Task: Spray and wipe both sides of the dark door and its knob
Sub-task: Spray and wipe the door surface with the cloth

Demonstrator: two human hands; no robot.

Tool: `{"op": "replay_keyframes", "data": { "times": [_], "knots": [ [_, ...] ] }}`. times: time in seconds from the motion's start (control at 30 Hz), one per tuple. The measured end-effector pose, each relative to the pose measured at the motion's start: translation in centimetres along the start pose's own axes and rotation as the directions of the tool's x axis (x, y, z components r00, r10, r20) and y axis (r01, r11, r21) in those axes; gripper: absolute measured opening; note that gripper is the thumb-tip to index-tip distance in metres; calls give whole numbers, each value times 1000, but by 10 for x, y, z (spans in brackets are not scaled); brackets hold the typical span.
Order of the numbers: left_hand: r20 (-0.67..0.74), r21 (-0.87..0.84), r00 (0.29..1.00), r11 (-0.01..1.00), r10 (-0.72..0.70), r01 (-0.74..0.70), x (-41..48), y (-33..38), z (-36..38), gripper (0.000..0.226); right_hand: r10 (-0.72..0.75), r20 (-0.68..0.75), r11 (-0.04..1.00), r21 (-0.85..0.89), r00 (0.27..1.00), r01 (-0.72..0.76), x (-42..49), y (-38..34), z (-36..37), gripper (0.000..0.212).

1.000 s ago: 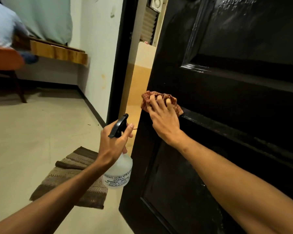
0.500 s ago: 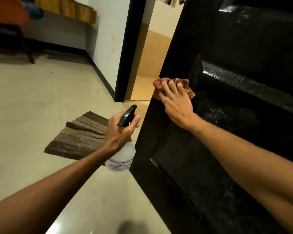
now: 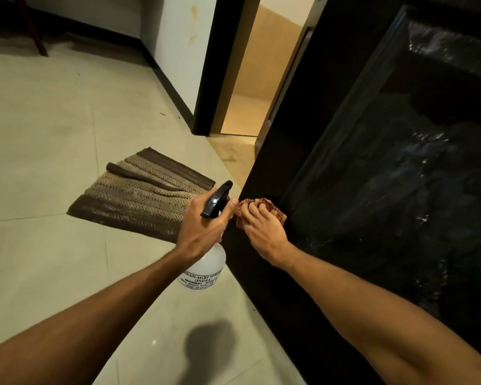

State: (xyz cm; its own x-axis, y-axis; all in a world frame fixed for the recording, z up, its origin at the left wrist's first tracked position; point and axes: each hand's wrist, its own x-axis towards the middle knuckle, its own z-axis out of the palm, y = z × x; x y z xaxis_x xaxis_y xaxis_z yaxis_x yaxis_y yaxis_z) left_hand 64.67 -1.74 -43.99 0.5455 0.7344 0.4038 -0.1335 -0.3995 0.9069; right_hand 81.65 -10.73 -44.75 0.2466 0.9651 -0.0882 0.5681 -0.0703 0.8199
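On the far left at the top, a thin dark chair leg point(image 3: 34, 31) stands on the pale tiled floor point(image 3: 39, 162). Next comes a brown striped mat point(image 3: 139, 195), which lies flat on the floor with one long fold across it. Its near corner is hidden behind the left hand point(image 3: 203, 226).

That hand comes in from the bottom left on a bare arm. Its fingers are curled tight around the neck of a spray bottle point(image 3: 206, 270). The bottle is clear with black letters on it, and it hangs down below the hand, above the floor. Its black spray top point(image 3: 215, 200) sticks up past the knuckles and points toward the door. A soft round shadow point(image 3: 208, 345) lies on the floor below the bottle.

Behind them, a white wall point(image 3: 178, 37) ends at a black door frame point(image 3: 217, 65). Through the gap, a lit tan floor point(image 3: 247, 115) shows in the next room.

Just beside the left hand is a small red checked cloth point(image 3: 272, 211), all bunched up. The right hand point(image 3: 264, 234) has its fingers bent over the cloth and pushes it against the door, low down, close to the door's outer edge. The two hands are almost touching.

The dark door point(image 3: 372, 190) fills the right side and stands open. It is black and shiny, with a sunken panel. Wet streaks point(image 3: 417, 173) shine on the panel.
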Motion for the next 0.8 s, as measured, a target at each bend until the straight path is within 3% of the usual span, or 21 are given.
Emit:
{"op": "replay_keyframes", "data": {
  "times": [0.13,0.23,0.33,0.4,0.47,0.57,0.63,0.8],
  "knots": [
    [-3,3,1000,1000,-1,1,-7,-15,-15,23,42,-112,998,43,993,-37,18,-7,-4,62],
    [15,-6,1000,1000,-5,5,-20,-20,-17,24,-128,39,992,-17,991,129,-12,-43,24,59],
    [27,-12,999,1000,-18,19,-21,-13,-21,24,-164,104,986,52,981,160,-41,-33,26,54],
    [37,23,999,1000,-14,14,-18,-10,-22,29,-99,22,994,47,995,98,-50,-3,4,52],
    [58,43,998,999,5,-7,-16,3,-19,32,57,-108,998,-14,993,-59,-55,41,-23,55],
    [75,-15,994,996,85,-84,-11,47,-11,24,313,-219,949,31,924,-314,-64,109,-61,69],
    [105,-24,989,995,104,-102,-4,71,-4,24,402,-241,916,101,884,-389,-79,132,-73,73],
    [142,-96,987,994,70,-57,4,126,14,49,169,-44,986,0,985,-169,-137,123,-65,64]
  ]
}}
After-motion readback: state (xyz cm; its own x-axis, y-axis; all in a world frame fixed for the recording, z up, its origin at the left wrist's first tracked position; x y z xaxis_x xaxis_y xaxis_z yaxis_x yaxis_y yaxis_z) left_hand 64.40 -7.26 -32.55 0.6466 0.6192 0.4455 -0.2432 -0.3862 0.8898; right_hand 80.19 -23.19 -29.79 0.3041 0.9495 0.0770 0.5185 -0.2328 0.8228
